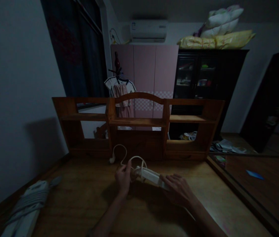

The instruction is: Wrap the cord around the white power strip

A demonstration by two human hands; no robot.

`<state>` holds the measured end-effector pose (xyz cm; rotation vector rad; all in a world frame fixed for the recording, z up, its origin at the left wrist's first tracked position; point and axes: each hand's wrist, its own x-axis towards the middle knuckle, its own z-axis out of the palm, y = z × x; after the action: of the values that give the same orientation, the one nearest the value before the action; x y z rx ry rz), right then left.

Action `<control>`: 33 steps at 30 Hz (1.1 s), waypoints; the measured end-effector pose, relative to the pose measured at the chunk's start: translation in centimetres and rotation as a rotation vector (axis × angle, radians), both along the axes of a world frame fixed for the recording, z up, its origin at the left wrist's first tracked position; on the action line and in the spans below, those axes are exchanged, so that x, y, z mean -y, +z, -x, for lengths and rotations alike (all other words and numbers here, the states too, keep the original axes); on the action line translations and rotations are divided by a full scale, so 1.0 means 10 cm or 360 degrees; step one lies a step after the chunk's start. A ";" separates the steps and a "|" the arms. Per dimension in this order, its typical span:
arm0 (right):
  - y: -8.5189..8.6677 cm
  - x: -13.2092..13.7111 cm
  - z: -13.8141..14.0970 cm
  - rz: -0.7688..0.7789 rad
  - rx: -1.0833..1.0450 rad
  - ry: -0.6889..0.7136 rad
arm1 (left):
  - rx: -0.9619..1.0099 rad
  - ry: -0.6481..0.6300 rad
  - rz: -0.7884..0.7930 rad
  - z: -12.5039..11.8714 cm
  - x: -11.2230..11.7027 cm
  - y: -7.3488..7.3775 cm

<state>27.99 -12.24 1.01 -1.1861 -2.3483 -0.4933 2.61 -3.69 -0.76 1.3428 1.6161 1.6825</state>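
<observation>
Left hand (pixel 123 178) pinches cord (pixel 137 157); right hand (pixel 178 187), at three o'clock, grips strip (pixel 152 177): likely winding; next needs cord taut.

Held strip (pixel 150 176): white.
Strip cord (pixel 136 157): off-white, single tone.
Wrapped strip (pixel 27 221): white.
Wound cord (pixel 34 199): grey.
Wooden surface (pixel 80 184): yellow-brown, faint darker streaks.
Shelf unit (pixel 139 122): reddish brown.
Wardrobe (pixel 144 65): dusty pink.
Checkered band (pixel 143 105): alternating pale and grey squares.
Glass-doored cabinet (pixel 228 70): black.
Air conditioner (pixel 148 31): off-white.
Sacks (pixel 236 39): yellow with reddish markings.
Curtain (pixel 65 42): dark blue, with a dark red patterned area.
Hanging shirt (pixel 109 83): white with dark trim.
Floor sheet (pixel 254 174): blue.
Wall (pixel 13 65): blue-grey, plain.
</observation>
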 end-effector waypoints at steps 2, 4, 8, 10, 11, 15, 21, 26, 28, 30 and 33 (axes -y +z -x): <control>0.00 0.00 0.01 -0.0079 -0.0053 0.0017 | 0.0110 0.0021 0.0060 0.05 -0.04 -0.03; 0.00 0.00 0.00 -0.0182 -0.0134 -0.0009 | 0.0221 -0.0003 0.0135 0.08 -0.08 -0.06; 0.01 -0.02 -0.06 -0.0421 -0.0321 -0.0104 | 0.0236 -0.0025 0.0151 0.13 -0.12 -0.10; 0.02 -0.03 -0.09 -0.0564 -0.0441 -0.0128 | 0.0170 -0.0010 0.0108 0.14 -0.14 -0.11; 0.02 -0.03 -0.10 -0.0637 -0.0522 -0.0155 | 0.0140 -0.0001 0.0091 0.14 -0.14 -0.11; 0.05 -0.02 -0.12 -0.0763 -0.0873 -0.0374 | 0.0058 0.0006 0.0066 0.09 -0.15 -0.11; 0.06 0.01 -0.10 -0.0462 -0.1031 -0.0473 | -0.0245 -0.0184 -0.0032 -0.01 -0.11 -0.07; 0.03 -0.01 -0.05 -0.0623 -0.0844 -0.0306 | -0.0525 -0.0130 -0.0075 0.00 -0.01 0.02; 0.02 -0.01 -0.03 -0.0630 -0.0779 -0.0221 | -0.0749 -0.0036 -0.0217 0.01 0.04 0.08; 0.01 -0.01 -0.01 -0.0594 -0.0723 -0.0148 | -0.0996 0.0003 -0.0416 -0.01 0.10 0.15; 0.01 0.00 0.01 -0.0538 -0.0654 -0.0089 | -0.1271 -0.0108 -0.0680 -0.13 0.20 0.20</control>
<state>27.88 -12.25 1.13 -1.0750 -1.8066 -0.5766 3.88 -5.72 1.27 2.4866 1.5857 1.5966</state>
